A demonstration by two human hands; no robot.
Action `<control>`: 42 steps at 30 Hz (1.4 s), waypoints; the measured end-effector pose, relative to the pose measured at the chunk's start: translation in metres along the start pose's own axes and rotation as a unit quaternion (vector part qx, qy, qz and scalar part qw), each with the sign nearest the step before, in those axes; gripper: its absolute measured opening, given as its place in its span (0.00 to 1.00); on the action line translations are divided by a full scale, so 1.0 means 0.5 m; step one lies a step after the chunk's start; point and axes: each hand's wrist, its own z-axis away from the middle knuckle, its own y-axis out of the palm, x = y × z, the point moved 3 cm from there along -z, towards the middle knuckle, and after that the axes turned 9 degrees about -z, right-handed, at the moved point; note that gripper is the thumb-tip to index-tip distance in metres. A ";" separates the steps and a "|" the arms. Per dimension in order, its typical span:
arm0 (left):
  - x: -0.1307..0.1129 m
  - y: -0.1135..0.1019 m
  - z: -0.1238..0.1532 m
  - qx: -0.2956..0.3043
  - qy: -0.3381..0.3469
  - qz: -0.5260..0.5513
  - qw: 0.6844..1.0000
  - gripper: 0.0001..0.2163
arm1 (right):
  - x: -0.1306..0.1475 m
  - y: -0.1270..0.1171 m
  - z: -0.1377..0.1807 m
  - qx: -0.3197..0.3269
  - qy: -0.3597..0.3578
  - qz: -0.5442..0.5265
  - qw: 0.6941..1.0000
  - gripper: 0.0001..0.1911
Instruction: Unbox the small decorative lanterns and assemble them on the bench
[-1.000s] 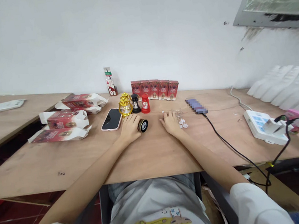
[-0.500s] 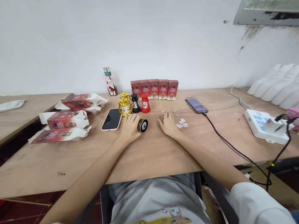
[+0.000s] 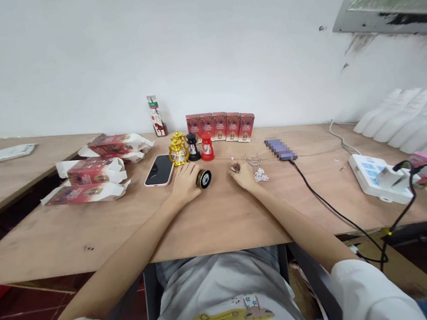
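Disc [image 3: 204,179], likely light, best held by its rim, is clasped by the left hand [image 3: 186,181]; a small bit [image 3: 235,168] is pinched by the right hand [image 3: 245,177]

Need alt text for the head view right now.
The left hand holds a black-and-gold round-ended object at a wooden table; the right hand seems to pinch something too small to identify, beside metal wire pieces and small white pieces. Behind stand gold, black and red miniature lanterns and five red boxes.

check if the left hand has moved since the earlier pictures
No: judged against the phone lying beside it, the left hand shows no visible shift either way.
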 end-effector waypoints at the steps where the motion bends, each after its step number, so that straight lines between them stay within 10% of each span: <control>1: 0.000 -0.001 0.000 0.001 0.001 -0.001 1.000 0.15 | 0.003 0.001 0.000 0.014 -0.006 -0.004 1.000 0.13; 11: -0.002 -0.002 0.000 0.006 0.001 0.008 1.000 0.16 | 0.032 0.016 0.013 0.155 -0.134 0.075 0.976 0.13; 34: -0.004 -0.005 -0.001 0.009 0.000 0.011 1.000 0.15 | 0.045 -0.011 0.013 0.095 -0.160 0.238 0.953 0.12; 39: -0.013 -0.012 0.000 -0.023 0.042 -0.024 0.999 0.13 | 0.084 0.015 0.048 0.140 -0.146 -0.009 0.979 0.15; 42: -0.023 -0.022 0.003 -0.055 0.053 -0.035 0.997 0.11 | 0.098 0.046 0.064 0.243 -0.062 -0.244 0.937 0.18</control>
